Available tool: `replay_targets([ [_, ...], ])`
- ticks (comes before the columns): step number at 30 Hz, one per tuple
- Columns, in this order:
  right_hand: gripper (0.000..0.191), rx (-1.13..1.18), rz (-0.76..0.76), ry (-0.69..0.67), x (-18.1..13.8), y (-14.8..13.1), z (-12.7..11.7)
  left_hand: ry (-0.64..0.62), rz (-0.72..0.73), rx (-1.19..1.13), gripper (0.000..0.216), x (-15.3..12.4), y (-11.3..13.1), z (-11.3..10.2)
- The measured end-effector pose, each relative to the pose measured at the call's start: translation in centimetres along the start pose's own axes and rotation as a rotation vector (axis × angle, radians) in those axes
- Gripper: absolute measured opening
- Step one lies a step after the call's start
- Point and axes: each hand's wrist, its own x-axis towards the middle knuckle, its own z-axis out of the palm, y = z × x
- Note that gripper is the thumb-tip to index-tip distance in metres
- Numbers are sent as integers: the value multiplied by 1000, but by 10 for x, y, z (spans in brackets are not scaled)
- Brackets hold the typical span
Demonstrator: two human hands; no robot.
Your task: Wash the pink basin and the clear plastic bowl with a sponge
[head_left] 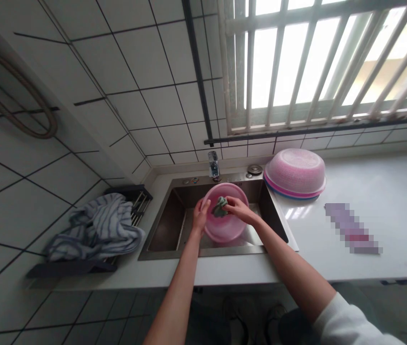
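A pink plastic basin point(227, 235) is held tilted over the sink, its open side facing me. My left hand point(200, 215) grips its left rim, with the thumb on the inside. Bunched in the fingers of my right hand point(237, 209) is a small grey-green cloth point(220, 207), which is against or just over the basin's inner wall; I cannot tell if it touches. Beneath the basin lies the stainless steel sink point(167, 215). Behind its rim stands the chrome faucet point(213, 164).
Upside down on the white counter point(376, 182), right of the sink, sits a pink colander point(295, 170) over another basin. A pixelated purple item point(350, 227) lies nearer. At left, a striped cloth point(99, 227) covers a dark rack point(141, 203). A sink strainer point(254, 169) rests behind the sink.
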Motion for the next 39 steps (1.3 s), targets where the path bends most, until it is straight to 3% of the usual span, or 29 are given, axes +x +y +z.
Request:
replay_targets([
  [3, 29, 70, -35, 113, 3, -5, -5, -15, 45, 171, 51, 8, -4, -5],
  [8, 19, -122, -102, 361, 4, -3, -4, -52, 86, 383, 46, 14, -9, -7],
  [10, 22, -242, -153, 338, 2, -5, -3, -100, 103, 411, 42, 15, -9, -4],
  [14, 39, -533, -255, 151, 1, -8, -2, -258, 144, 516, 31, 19, -6, 0],
  [17, 39, -661, -289, 149, 3, -4, -2, -331, 178, 656, 31, 16, -2, 0],
  [23, 33, -762, -246, 231, 7, 5, 2, -184, 427, 864, 36, -6, 14, 7],
  [33, 35, -673, -230, 383, 4, 2, 1, 0, 362, 1048, 14, -20, 38, 4],
  [39, 25, -620, -377, 331, 2, -3, 14, -121, 343, 1131, 15, -22, 34, 10],
])
